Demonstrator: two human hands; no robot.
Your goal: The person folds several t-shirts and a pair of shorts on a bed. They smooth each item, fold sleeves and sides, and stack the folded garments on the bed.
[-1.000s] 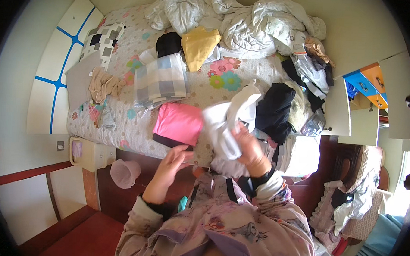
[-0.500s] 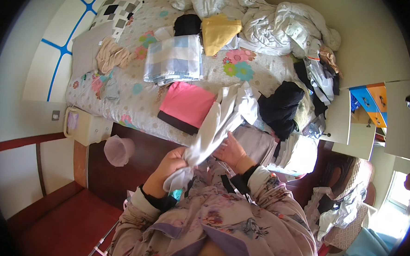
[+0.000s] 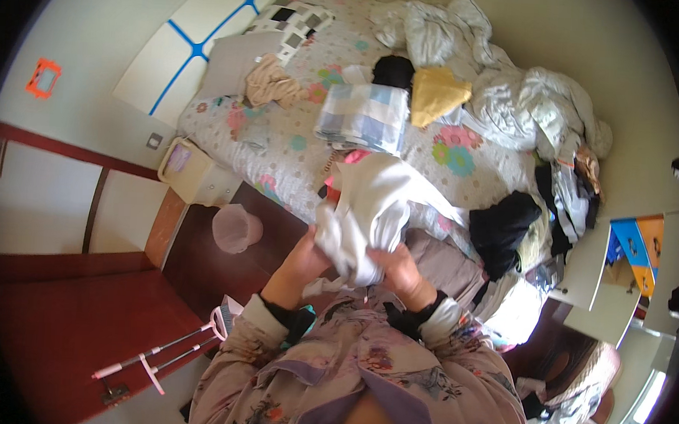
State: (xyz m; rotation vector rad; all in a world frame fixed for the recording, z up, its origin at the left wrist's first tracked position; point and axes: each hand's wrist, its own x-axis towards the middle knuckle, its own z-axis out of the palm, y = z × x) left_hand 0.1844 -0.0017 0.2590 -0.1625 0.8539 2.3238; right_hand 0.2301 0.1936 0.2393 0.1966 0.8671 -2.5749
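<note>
A white garment point(image 3: 374, 202) hangs bunched between my two hands in front of the bed, one tapered end trailing off to the right. On its left side my left hand point(image 3: 306, 258) grips the cloth. My right hand point(image 3: 401, 275) is closed on its lower right part. Behind it, a pink folded cloth point(image 3: 353, 157) shows only at its edge. To the right of my right hand lies a taupe folded cloth point(image 3: 444, 263), with a black garment point(image 3: 501, 230) beyond it.
Folded checked bedding point(image 3: 364, 115), a yellow cloth point(image 3: 439, 96) and a rumpled quilt point(image 3: 541, 107) lie on the flowered bed. A pink waste bin point(image 3: 236, 228) stands beside a cream bedside cabinet point(image 3: 192, 173). A long-handled pink and white tool point(image 3: 155, 360) is at lower left.
My right hand, earlier open beside the white garment, now grips it too. The garment is bunched wider and covers most of the pink cloth. The whole view has shifted.
</note>
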